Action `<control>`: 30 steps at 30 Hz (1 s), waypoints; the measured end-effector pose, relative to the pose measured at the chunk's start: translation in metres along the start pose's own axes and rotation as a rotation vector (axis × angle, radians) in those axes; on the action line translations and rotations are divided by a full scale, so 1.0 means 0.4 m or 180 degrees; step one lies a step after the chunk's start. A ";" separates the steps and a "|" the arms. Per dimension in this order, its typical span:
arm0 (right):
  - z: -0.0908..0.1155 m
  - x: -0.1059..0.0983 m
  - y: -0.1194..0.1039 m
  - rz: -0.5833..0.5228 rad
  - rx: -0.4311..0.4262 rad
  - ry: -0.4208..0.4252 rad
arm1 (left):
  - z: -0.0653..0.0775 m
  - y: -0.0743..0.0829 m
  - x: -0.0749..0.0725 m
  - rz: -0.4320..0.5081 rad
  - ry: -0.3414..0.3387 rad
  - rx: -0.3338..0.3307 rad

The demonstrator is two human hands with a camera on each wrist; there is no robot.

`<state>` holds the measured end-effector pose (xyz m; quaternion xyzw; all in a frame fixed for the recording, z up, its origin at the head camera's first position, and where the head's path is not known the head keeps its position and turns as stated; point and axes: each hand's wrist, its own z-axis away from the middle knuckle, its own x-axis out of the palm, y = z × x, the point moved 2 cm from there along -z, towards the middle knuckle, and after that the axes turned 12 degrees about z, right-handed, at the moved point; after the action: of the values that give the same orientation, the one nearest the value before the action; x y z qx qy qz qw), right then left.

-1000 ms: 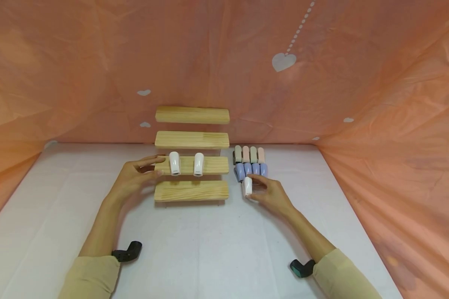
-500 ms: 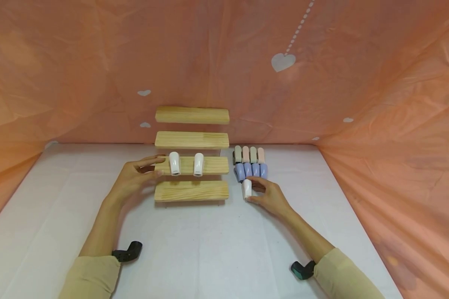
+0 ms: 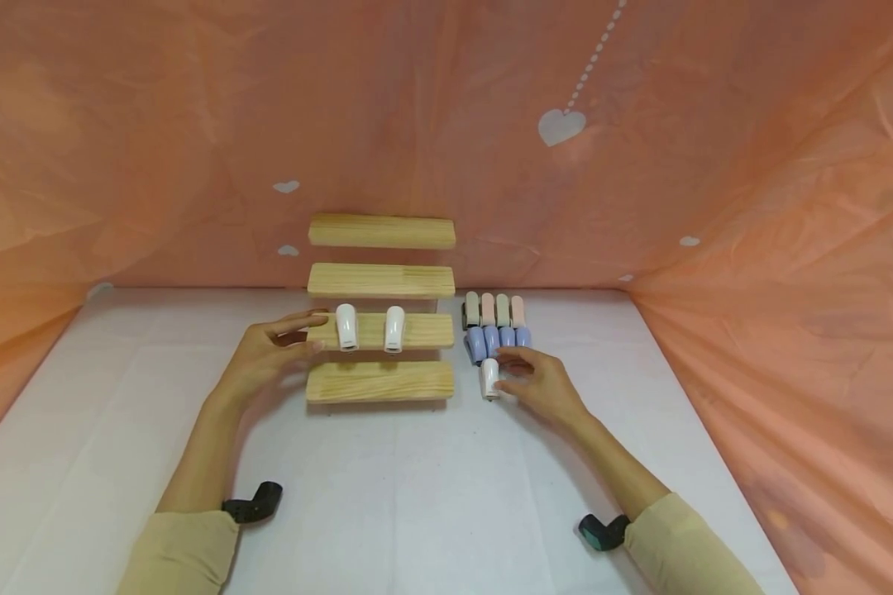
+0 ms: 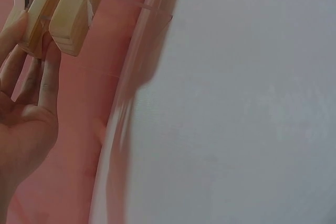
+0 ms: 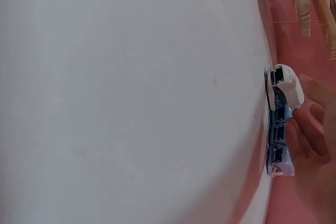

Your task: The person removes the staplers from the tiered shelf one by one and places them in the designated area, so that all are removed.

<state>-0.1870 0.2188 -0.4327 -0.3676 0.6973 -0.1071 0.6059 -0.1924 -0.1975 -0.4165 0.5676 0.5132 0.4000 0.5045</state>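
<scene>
In the head view, my left hand [image 3: 266, 355] pinches the left end of a tier of a wooden step rack [image 3: 381, 382], thumb in front and fingers behind. On that tier stand two white mini staplers, the left one [image 3: 346, 327] nearer this hand and the right one [image 3: 394, 329] further along. My right hand [image 3: 542, 385] is beside a third white mini stapler [image 3: 489, 377] on the table, fingers parted and thumb tip at its right side. Its fingertips reach over the row of blue mini staplers [image 3: 476, 344]. In the right wrist view, the white stapler [image 5: 290, 86] shows side-on.
Behind the blue row stand green mini staplers [image 3: 472, 309] and pink ones [image 3: 518, 311]. A white cloth covers the table [image 3: 417, 496]. An orange curtain [image 3: 640, 165] with white hearts hangs at the back and sides. Each wrist wears a black camera [image 3: 604, 533].
The white stapler beside the blue row has shifted slightly left and toward the person. My right fingers have loosened from it and moved a little right. The left hand keeps its place.
</scene>
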 end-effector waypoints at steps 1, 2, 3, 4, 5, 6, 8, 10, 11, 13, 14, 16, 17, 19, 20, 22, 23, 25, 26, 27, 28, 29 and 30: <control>-0.001 -0.003 -0.002 0.0087 -0.0051 0.0087 | 0.000 -0.001 -0.001 -0.0011 -0.0008 -0.0002; -0.002 -0.006 -0.003 0.0156 -0.0098 0.0176 | 0.000 -0.001 -0.002 -0.0015 -0.0009 -0.0002; -0.004 -0.009 -0.005 0.0199 -0.0143 0.0248 | 0.000 -0.001 -0.002 -0.0020 -0.0006 -0.0007; -0.006 -0.010 -0.008 0.0179 -0.0187 0.0299 | 0.000 -0.001 -0.003 -0.0021 -0.0010 -0.0010; -0.009 -0.011 -0.010 0.0152 -0.0237 0.0348 | 0.001 0.000 -0.003 -0.0020 -0.0010 -0.0018; -0.013 -0.012 -0.014 0.0101 -0.0295 0.0384 | 0.001 0.000 -0.003 -0.0018 -0.0009 -0.0026; -0.021 -0.014 -0.023 -0.0027 -0.0409 0.0443 | 0.004 0.001 -0.003 0.0014 -0.0010 -0.0051; -0.029 -0.013 -0.034 -0.0147 -0.0534 0.0483 | 0.006 0.003 -0.002 0.0023 -0.0016 -0.0058; -0.034 -0.012 -0.040 -0.0199 -0.0593 0.0498 | 0.007 0.005 -0.001 0.0009 -0.0007 -0.0053; -0.043 -0.009 -0.053 -0.0322 -0.0694 0.0509 | 0.009 0.007 0.000 0.0003 0.0011 -0.0048; -0.047 -0.006 -0.061 -0.0366 -0.0734 0.0510 | 0.010 0.007 0.000 -0.0007 0.0018 -0.0039; -0.053 -0.002 -0.079 -0.0469 -0.0816 0.0510 | 0.012 0.006 0.000 -0.0044 0.0036 -0.0033; -0.056 -0.001 -0.091 -0.0521 -0.0851 0.0493 | 0.013 0.004 0.000 -0.0047 0.0044 -0.0027; -0.057 -0.005 -0.126 -0.0542 -0.0903 0.0470 | 0.013 0.002 0.000 -0.0034 0.0034 -0.0016; -0.058 -0.008 -0.144 -0.0547 -0.0925 0.0460 | 0.012 0.000 -0.001 -0.0034 0.0038 -0.0013; -0.058 -0.016 -0.179 -0.0547 -0.0960 0.0429 | 0.010 -0.001 -0.001 -0.0013 0.0031 0.0011; -0.060 -0.019 -0.196 -0.0529 -0.0964 0.0416 | 0.008 -0.001 -0.001 -0.0001 0.0022 0.0024; -0.065 -0.025 -0.221 -0.0504 -0.0986 0.0417 | 0.003 -0.001 -0.002 0.0010 0.0013 0.0045; -0.069 -0.026 -0.230 -0.0516 -0.1005 0.0414 | 0.001 -0.001 -0.002 0.0017 0.0007 0.0053; -0.073 -0.027 -0.238 -0.0535 -0.1025 0.0407 | 0.000 -0.001 -0.002 0.0019 0.0002 0.0062; -0.077 -0.027 -0.246 -0.0545 -0.1037 0.0401 | -0.002 -0.001 -0.002 0.0017 -0.0002 0.0073; -0.083 -0.026 -0.252 -0.0555 -0.1067 0.0400 | -0.003 0.000 -0.002 0.0009 -0.0003 0.0077; -0.089 -0.026 -0.258 -0.0579 -0.1094 0.0386 | -0.003 0.001 -0.001 0.0016 -0.0003 0.0082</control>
<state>-0.1804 0.1420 -0.3549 -0.5199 0.7045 -0.0626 0.4789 -0.1936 -0.1977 -0.4158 0.5755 0.5166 0.3944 0.4964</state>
